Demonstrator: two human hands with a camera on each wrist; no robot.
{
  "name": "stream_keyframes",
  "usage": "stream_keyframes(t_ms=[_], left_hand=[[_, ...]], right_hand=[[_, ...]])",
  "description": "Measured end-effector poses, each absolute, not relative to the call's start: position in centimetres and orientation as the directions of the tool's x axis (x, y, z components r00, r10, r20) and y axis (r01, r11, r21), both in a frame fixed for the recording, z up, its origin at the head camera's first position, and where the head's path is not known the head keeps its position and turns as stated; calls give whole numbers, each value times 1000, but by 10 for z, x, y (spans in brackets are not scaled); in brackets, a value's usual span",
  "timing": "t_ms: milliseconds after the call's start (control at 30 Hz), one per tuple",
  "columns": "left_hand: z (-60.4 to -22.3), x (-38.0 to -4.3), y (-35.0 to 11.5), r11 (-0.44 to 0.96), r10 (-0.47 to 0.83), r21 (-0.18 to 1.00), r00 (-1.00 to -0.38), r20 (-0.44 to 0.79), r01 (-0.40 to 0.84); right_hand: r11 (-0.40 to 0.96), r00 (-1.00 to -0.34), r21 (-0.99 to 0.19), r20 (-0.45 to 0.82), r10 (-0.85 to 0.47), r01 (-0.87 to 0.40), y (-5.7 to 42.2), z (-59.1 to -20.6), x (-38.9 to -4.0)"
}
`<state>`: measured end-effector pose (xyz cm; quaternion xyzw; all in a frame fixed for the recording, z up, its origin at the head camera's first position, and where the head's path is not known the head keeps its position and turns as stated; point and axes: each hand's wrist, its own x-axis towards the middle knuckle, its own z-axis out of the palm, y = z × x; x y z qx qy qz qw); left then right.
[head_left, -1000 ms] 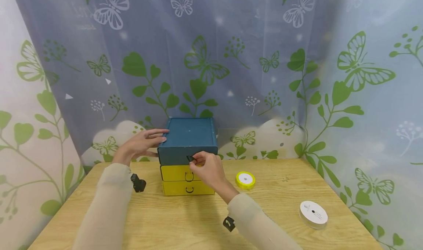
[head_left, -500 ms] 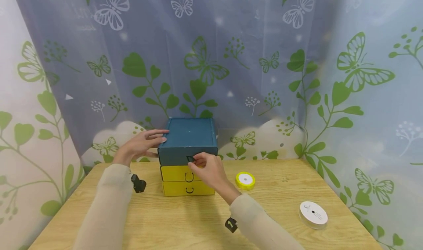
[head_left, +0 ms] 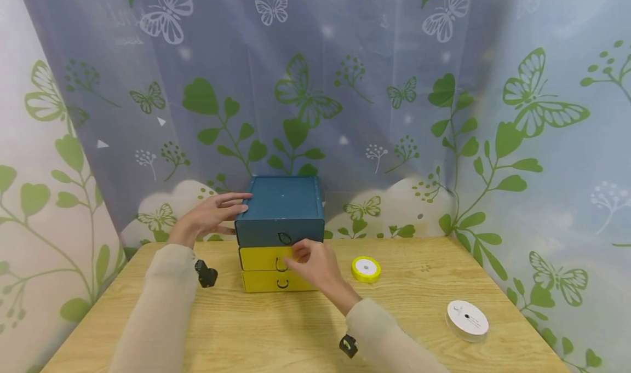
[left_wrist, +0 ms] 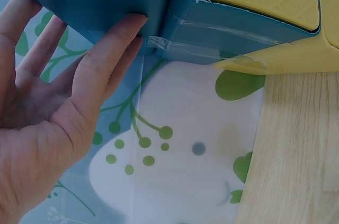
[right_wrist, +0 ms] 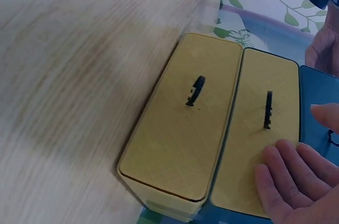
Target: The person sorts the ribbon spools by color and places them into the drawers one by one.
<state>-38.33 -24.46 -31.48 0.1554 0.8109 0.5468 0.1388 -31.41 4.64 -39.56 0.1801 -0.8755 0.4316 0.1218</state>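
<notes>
A stack of three drawers stands on the table: a blue top drawer, a yellow middle drawer and a yellow bottom drawer, each with a thin black handle. My left hand rests against the blue unit's left side, fingers spread and fingertips at its upper edge. In front of the middle drawer is my right hand, its fingers loosely bent beside the middle handle and not gripping it. Whether its fingertips touch the drawer front is hard to tell. All the drawers look closed.
To the right of the stack lies a yellow ribbon spool with a white centre. A white spool lies further right, closer to me, on the wooden table. Patterned curtains stand behind and at both sides.
My right hand has let go of the blue drawer's handle and moved down to the middle drawer. The left hand and the stack hold their places.
</notes>
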Motion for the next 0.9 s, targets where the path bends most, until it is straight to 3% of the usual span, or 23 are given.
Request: stream_keyframes(t_ms=[267,900], left_hand=[[-315,-383,-245,353,403,930,-914,-52,103],[-315,-383,-245,355,403,929,-914,-54,101]], right_hand=[[575,-916,-715,346,-203,-398,44,-407,-314],[697,-889,-590,431,-154,-407,26,-428,-317]])
